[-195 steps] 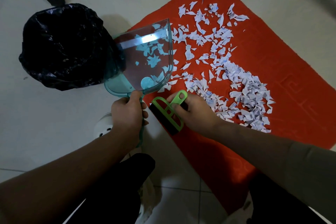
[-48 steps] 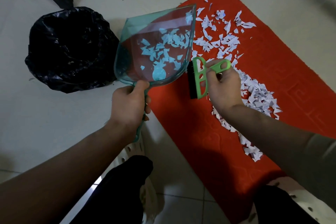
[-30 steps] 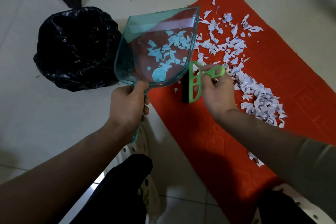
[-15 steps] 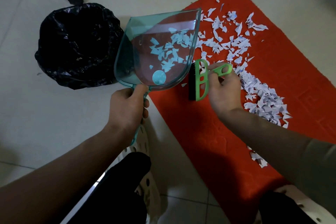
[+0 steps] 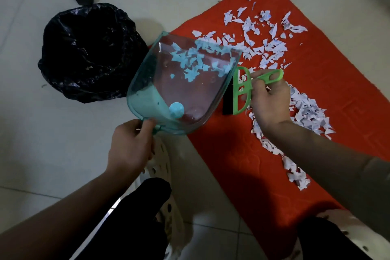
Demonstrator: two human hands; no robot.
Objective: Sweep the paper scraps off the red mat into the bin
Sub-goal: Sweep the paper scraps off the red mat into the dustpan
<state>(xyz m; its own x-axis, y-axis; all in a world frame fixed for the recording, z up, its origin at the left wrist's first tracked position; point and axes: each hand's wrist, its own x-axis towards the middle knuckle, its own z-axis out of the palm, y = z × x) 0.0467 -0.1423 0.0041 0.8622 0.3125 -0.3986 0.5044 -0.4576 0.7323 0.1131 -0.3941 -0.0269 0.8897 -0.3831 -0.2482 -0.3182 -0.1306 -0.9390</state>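
White paper scraps (image 5: 304, 110) strewn on red mat (image 5: 337, 82); black-lined bin (image 5: 88, 53) beside

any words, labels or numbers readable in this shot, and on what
No readable text.
Round pale sticker on the clear teal plastic dustpan: blurred, nothing legible.
White paper scraps on the red mat: faint blue marks, too small to read.
Green plastic hand brush: no label visible.

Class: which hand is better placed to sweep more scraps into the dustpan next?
Right hand: it grips the green plastic brush beside the clear teal dustpan, among white paper scraps. The left hand holds that dustpan.
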